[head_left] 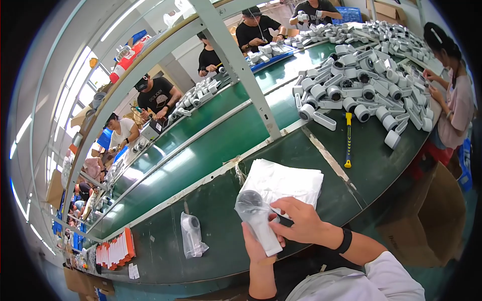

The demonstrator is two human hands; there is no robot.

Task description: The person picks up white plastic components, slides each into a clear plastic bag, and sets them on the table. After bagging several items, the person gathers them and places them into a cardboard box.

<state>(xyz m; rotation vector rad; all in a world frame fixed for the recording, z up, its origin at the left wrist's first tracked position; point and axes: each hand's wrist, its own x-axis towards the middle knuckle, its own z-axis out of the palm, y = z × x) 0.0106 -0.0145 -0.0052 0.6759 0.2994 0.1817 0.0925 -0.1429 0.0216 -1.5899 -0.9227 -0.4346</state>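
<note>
Dark green desk [165, 266] crosses the lower middle of the frame, where the left hand [255, 243] grips a white, round-headed device [264, 232] in a clear bag [247, 201]; the right hand [305, 220] touches it, its grip unclear.

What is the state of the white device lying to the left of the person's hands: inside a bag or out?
Inside: a clear bag surrounds the white device, its crumpled end extending past the device.

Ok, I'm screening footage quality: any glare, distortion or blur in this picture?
All in the head view: glare streaks the green belt; a ceiling light looks blown out; fisheye bowing curves the dark table; the left hand and right hand look fairly sharp.
</note>
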